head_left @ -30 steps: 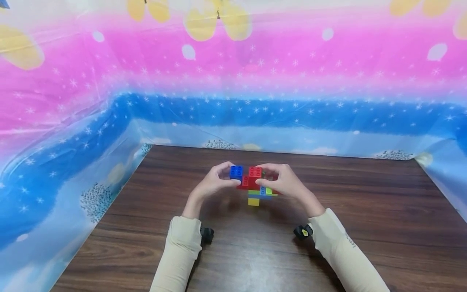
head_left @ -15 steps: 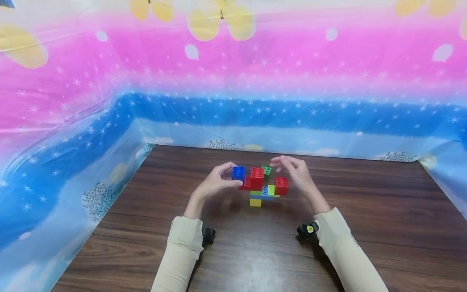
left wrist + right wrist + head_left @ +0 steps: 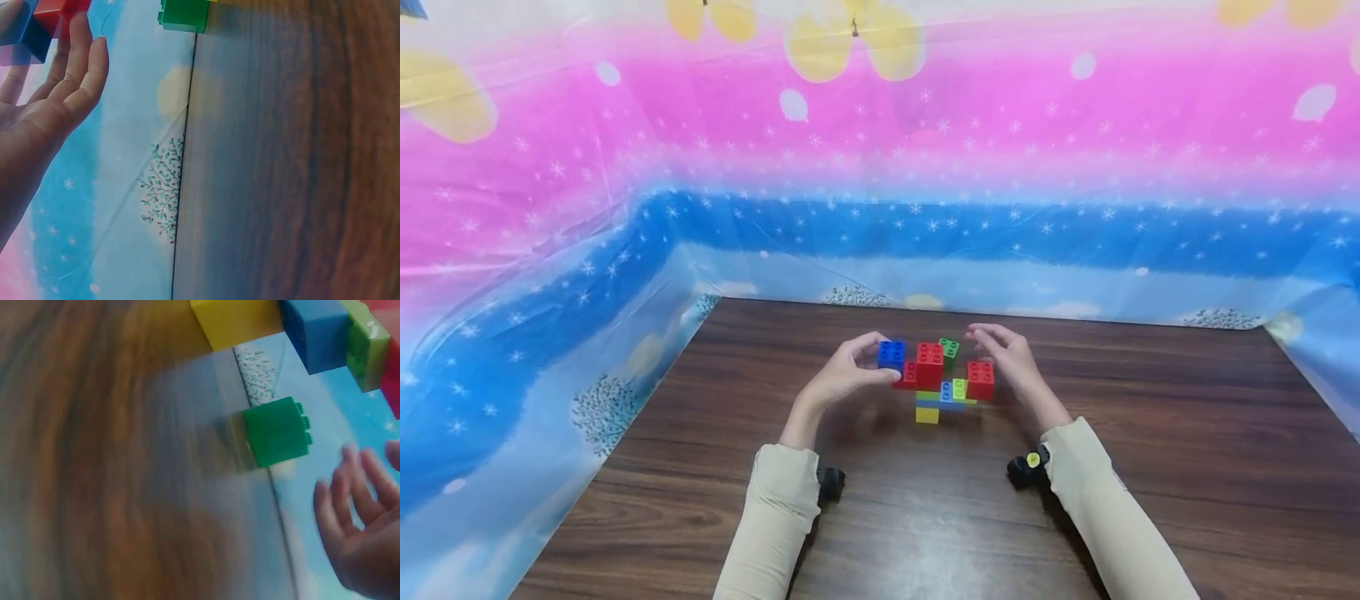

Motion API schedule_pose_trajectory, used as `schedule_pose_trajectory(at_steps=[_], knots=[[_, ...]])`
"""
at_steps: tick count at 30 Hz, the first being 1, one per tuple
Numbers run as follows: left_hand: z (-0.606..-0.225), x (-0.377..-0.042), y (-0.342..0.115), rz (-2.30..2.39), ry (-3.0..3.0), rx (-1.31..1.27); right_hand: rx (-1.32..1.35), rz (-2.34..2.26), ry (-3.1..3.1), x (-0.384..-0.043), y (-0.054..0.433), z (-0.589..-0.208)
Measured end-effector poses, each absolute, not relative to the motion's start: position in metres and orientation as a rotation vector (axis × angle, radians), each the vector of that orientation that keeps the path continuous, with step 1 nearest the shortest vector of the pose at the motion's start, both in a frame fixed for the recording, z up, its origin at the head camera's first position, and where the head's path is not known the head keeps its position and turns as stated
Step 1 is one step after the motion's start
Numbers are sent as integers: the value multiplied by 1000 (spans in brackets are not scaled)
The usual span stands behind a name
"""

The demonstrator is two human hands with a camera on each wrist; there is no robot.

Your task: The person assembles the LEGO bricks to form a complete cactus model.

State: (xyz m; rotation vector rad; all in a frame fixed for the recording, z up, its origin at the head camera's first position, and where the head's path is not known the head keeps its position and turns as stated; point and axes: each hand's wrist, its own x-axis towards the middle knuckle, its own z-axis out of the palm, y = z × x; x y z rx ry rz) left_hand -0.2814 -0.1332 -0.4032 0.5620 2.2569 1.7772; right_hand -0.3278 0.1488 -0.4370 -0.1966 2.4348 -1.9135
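In the head view, my left hand (image 3: 835,381) holds a blue toy brick (image 3: 891,356) at the left end of a built piece, thumb in front and fingers behind. A red brick (image 3: 929,367) stands in the middle of the piece, above lime and blue layers. At the bottom is a yellow brick (image 3: 927,415), and another red brick (image 3: 981,380) sits on the right end. My right hand (image 3: 1013,360) is beside that end, holding nothing. Its fingers (image 3: 359,487) are apart from the bricks in the right wrist view.
A green brick (image 3: 278,432) stands behind the built piece, near the table's far side. Brown wood-grain table (image 3: 910,517) lies beneath. A patterned pink and blue cloth (image 3: 880,225) hangs along the back and left edges.
My right hand has let go of the middle red brick and moved right, uncovering the right red brick and the green brick. My left hand keeps its hold on the blue brick.
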Motion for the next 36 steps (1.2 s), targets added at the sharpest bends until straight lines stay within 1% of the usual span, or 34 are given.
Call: schedule_pose_trajectory(at_steps=[7,17,21,26,29,33,36], knots=[[-403,-282,-135,1769,2261,567,-198,-1759,2442,-336,141,-443],[-401,-283,-135,1778,2272,583,-224,-1623,2290,-343,127,-453],[-403,-281,-134,1782,2264,591,-256,-1621,2341,-335,124,-449],[-405,-280,-133,1775,2272,579,-236,-1620,2380,-315,123,-432],[-404,-280,-134,1779,2270,578,-235,-1644,2402,-321,126,-441],[-403,-281,-135,1789,2255,599,-214,-1676,2419,-338,132,-464],[-403,-282,-135,1791,2251,608,-172,-1676,2409,-341,135,-465]])
